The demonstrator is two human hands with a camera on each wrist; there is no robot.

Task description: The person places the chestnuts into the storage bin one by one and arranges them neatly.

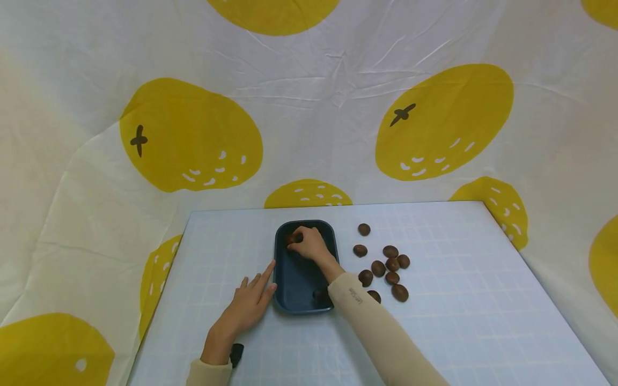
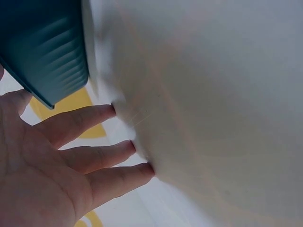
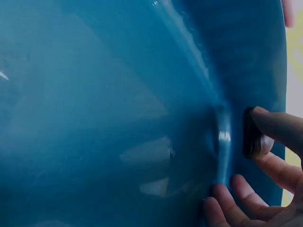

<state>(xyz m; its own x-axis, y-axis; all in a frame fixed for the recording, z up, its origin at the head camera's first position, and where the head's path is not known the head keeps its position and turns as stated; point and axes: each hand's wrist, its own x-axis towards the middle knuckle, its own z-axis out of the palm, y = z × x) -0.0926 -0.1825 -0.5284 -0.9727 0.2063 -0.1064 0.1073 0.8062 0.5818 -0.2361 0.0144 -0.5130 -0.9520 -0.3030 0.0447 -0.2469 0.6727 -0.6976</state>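
Nut [image 3: 254, 137] in R hand [image 1: 309, 245] w/in blue tray [image 1: 296, 279].

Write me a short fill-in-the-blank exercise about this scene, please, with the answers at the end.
The right hand pinches a brown nut; the left hand holds ____.
In the head view, the loose nuts on the table lie to the ____ of the tray.
The large printed shapes on the cloth are ____.

Missing words: nothing; right; yellow.

Brown nut [image 3: 252, 137] pinched in right hand [image 1: 309, 244], inside blue rectangular tray [image 1: 299, 279], far left.
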